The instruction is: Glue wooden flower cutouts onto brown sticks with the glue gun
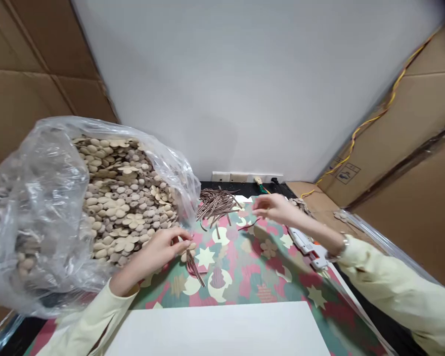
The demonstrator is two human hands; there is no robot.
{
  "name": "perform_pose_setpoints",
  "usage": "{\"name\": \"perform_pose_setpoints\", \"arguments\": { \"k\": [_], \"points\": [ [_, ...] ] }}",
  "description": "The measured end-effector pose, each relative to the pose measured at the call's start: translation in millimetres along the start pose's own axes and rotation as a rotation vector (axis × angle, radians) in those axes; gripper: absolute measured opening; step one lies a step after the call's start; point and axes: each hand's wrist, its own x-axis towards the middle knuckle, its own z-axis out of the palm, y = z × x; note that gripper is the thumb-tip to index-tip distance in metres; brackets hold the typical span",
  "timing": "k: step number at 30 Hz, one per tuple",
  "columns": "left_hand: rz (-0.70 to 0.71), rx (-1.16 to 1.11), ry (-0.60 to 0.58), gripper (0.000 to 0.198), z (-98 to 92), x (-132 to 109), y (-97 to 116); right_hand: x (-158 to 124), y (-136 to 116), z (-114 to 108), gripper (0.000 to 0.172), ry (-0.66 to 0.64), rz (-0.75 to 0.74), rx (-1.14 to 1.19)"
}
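My left hand (166, 247) rests at the mouth of a big clear plastic bag (40, 207) full of small pale wooden flower and disc pieces (126, 198). Its fingers are closed on a wooden flower piece with thin brown sticks (193, 264) hanging below it. My right hand (272, 207) reaches out over the patterned table cover (244, 277), just right of a loose pile of brown sticks (217, 202). Its fingers are pinched together on one thin brown stick (249, 225), which trails down to the left.
A white glue gun (306, 244) lies under my right forearm. A white sheet (218, 329) covers the near table. A power strip (246, 177) sits against the white back wall, with a yellow cable (371, 118) running up right. Cardboard stands on both sides.
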Motion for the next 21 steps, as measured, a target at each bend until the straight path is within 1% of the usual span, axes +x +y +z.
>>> {"name": "perform_pose_setpoints", "arguments": {
  "k": [1, 2, 4, 6, 8, 9, 11, 13, 15, 16, 18, 21],
  "points": [
    [0.05, 0.072, -0.004, 0.032, 2.2, 2, -3, 9, -6, 17, 0.012, -0.012, -0.06, -0.048],
    [0.098, 0.145, 0.011, 0.031, 5.0, 4, -8, 18, -10, 34, 0.011, -0.023, -0.103, -0.08],
    [0.174, 0.263, 0.065, 0.03, 11.2, 6, -16, 34, -16, 62, 0.018, -0.035, -0.169, -0.127],
    [0.228, 0.319, 0.113, 0.028, 17.2, 6, -22, 48, -17, 82, 0.022, -0.037, -0.215, -0.168],
    [0.269, 0.333, 0.152, 0.028, 22.0, 3, -24, 57, -18, 92, 0.021, -0.043, -0.247, -0.193],
    [0.286, 0.329, 0.175, 0.029, 23.9, 1, -24, 60, -18, 93, 0.02, -0.05, -0.261, -0.2],
    [0.316, 0.287, 0.223, 0.029, 26.8, -2, -20, 62, -21, 89, 0.019, -0.062, -0.279, -0.202],
    [0.326, 0.182, 0.281, 0.027, 28.7, -4, -14, 60, -28, 78, 0.017, -0.067, -0.288, -0.186],
    [0.288, 0.027, 0.311, 0.026, 29.7, -5, -9, 52, -38, 62, 0.016, -0.068, -0.291, -0.165],
    [0.25, -0.061, 0.304, 0.028, 30.0, -5, -6, 47, -45, 55, 0.015, -0.076, -0.289, -0.142],
    [0.176, -0.239, 0.242, 0.033, 30.4, -5, -2, 33, -60, 43, 0.016, -0.131, -0.256, -0.029],
    [0.131, -0.43, 0.124, 0.039, 31.5, -6, 2, 11, -83, 39, 0.016, -0.257, -0.167, 0.23]
  ]
}}
